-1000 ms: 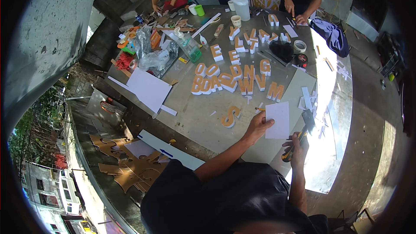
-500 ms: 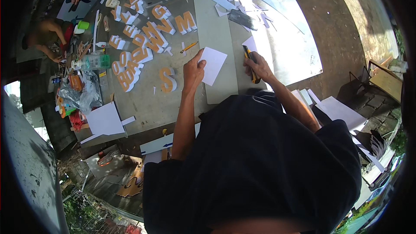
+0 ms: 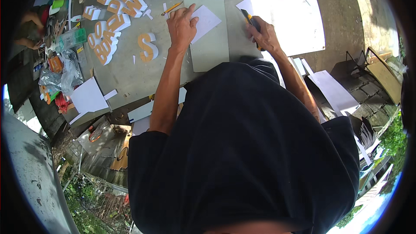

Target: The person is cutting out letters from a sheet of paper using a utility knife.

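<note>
A small white sheet (image 3: 207, 22) lies over a long grey board (image 3: 209, 56) on the table. My left hand (image 3: 181, 27) rests at the sheet's left edge, its fingers stretched out and thumb apart. Just beyond those fingers is a yellow pencil (image 3: 172, 8). To the right, my right hand (image 3: 265, 35) grips a yellow-and-black utility knife (image 3: 250, 21), which points away from me. Another white piece (image 3: 245, 5) is partly visible close to the knife's tip.
Several block letters (image 3: 125, 6) with tan faces and white sides stand at the far left; a single letter (image 3: 147, 47) is nearer. A clear bottle (image 3: 71, 40), plastic bags (image 3: 69, 71) and a white panel (image 3: 89, 96) line the left edge. Another person (image 3: 30, 28) is at the far left.
The white sheet has gone from my left hand's pinch down onto the grey board, and the left fingers have spread. My right hand keeps the knife. The whole view has shifted.
</note>
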A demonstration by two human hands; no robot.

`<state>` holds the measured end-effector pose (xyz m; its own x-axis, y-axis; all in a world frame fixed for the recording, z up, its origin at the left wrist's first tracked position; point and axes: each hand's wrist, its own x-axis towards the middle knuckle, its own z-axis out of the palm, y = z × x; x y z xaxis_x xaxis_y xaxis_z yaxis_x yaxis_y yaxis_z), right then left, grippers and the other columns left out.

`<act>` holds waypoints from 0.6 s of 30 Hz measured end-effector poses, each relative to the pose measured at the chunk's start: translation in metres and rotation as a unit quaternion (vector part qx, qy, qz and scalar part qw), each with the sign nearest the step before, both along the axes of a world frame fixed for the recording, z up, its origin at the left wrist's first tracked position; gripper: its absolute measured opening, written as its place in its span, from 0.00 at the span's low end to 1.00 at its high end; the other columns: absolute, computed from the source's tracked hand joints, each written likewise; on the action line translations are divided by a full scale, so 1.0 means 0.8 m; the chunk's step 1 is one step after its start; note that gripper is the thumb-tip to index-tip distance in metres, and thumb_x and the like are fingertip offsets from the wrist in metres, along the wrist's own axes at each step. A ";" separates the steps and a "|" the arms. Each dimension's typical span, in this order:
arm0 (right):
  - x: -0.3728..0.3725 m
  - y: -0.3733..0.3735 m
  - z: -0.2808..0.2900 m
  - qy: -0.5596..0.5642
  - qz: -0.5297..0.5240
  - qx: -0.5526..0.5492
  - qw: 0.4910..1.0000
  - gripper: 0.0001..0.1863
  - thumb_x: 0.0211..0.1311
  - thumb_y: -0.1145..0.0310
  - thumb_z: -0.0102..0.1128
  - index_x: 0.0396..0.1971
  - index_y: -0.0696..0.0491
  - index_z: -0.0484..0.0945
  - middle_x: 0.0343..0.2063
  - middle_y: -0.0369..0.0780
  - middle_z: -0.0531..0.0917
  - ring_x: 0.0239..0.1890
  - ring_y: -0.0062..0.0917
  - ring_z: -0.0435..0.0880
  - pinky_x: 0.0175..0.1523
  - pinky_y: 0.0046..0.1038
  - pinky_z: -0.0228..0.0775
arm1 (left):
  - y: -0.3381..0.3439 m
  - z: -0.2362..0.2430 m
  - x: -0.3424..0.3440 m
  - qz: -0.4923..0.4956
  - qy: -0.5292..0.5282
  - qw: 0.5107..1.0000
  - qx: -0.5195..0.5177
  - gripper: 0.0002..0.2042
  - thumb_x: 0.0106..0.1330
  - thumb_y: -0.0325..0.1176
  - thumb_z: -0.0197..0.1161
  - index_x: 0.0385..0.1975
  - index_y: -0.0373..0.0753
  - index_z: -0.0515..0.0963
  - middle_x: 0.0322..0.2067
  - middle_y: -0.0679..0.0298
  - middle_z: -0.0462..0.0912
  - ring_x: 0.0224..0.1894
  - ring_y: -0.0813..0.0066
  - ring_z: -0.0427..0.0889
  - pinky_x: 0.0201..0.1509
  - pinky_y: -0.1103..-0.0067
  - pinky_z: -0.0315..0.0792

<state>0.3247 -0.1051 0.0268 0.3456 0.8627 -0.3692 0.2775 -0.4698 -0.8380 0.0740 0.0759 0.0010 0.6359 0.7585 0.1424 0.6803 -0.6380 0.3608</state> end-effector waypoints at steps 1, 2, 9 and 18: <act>0.000 -0.002 0.003 0.001 0.003 0.001 1.000 0.21 0.70 0.55 0.60 0.42 0.61 0.78 0.26 0.43 0.85 0.23 0.26 0.85 0.30 0.28 0.78 | -0.007 0.003 -0.002 0.003 0.001 1.000 0.001 0.24 0.64 0.38 0.70 0.62 0.49 0.79 0.49 0.59 0.84 0.53 0.55 0.77 0.58 0.64 0.70; 0.003 -0.003 0.007 0.000 -0.008 -0.007 1.000 0.20 0.70 0.55 0.59 0.42 0.61 0.78 0.24 0.42 0.84 0.22 0.25 0.84 0.30 0.28 0.77 | -0.017 0.005 0.002 0.016 -0.025 0.999 0.015 0.27 0.62 0.39 0.72 0.63 0.47 0.78 0.53 0.60 0.82 0.57 0.55 0.74 0.61 0.61 0.68; -0.010 -0.004 0.003 0.130 -0.050 -0.007 0.990 0.19 0.71 0.59 0.58 0.45 0.62 0.78 0.24 0.41 0.85 0.23 0.22 0.82 0.29 0.27 0.76 | -0.077 -0.025 -0.014 0.027 -0.050 0.998 0.028 0.38 0.61 0.52 0.70 0.68 0.35 0.70 0.70 0.52 0.67 0.69 0.46 0.63 0.72 0.52 0.54; 0.029 0.029 -0.012 0.006 -0.058 0.042 0.997 0.14 0.70 0.61 0.60 0.40 0.58 0.80 0.22 0.42 0.83 0.21 0.27 0.81 0.29 0.30 0.74 | -0.078 -0.031 -0.008 0.024 -0.078 0.996 0.031 0.37 0.63 0.53 0.66 0.68 0.36 0.70 0.73 0.54 0.65 0.72 0.48 0.62 0.75 0.51 0.50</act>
